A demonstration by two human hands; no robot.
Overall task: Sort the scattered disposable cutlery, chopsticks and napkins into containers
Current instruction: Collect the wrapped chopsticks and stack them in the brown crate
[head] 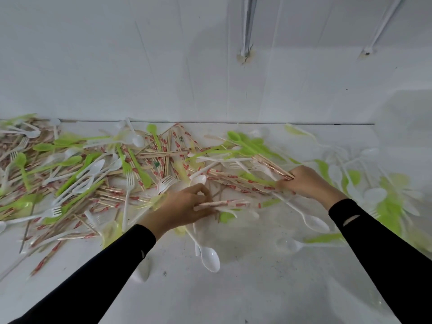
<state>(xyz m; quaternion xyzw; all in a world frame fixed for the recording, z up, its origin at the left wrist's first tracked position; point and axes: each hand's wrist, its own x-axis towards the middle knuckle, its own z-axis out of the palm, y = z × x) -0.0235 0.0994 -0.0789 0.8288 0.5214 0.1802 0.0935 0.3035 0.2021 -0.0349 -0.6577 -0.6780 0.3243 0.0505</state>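
A wide heap of wrapped chopsticks (163, 157), green spoons (243, 143) and white forks (129, 181) covers the white table top (233, 288) along the wall. My left hand (180, 206) sits at the heap's near edge and pinches a few wrapped chopsticks (224, 204) that point to the right. My right hand (306, 181) lies further right, fingers curled round the ends of a bundle of wrapped chopsticks (271, 163) that runs up and to the left. A white spoon (209, 258) lies alone in front of my left hand.
A clear plastic bag (385, 195) with green and white cutlery inside lies at the right, under my right forearm. A white wall (210, 66) stands directly behind the heap. Another white spoon (314, 222) lies near my right wrist. No containers or napkins are in view.
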